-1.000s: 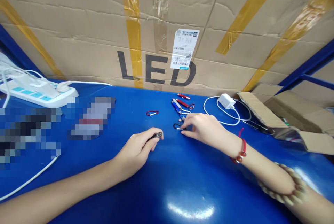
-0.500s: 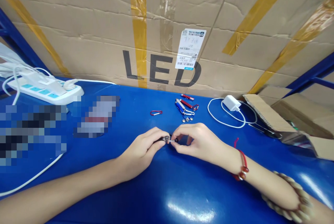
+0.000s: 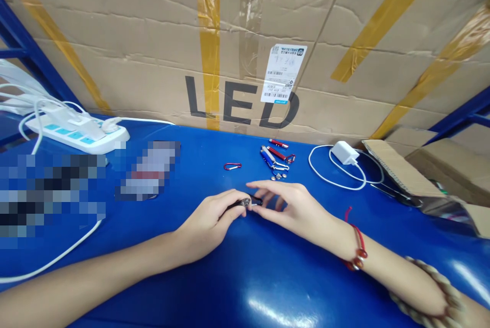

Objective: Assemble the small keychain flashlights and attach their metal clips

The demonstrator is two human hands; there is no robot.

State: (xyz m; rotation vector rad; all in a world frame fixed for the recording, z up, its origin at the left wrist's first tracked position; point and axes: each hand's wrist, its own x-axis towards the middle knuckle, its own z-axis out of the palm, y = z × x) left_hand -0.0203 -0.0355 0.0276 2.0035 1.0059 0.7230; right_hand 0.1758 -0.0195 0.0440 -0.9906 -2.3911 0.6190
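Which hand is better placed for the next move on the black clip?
Probably the right hand: its thumb and index finger are spread apart around the black clip. The left hand looks occupied, gripping a dark item with a shiny end.

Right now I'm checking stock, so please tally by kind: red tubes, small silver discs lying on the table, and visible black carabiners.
Red tubes: 2
Small silver discs: 3
Black carabiners: 1
Total: 6
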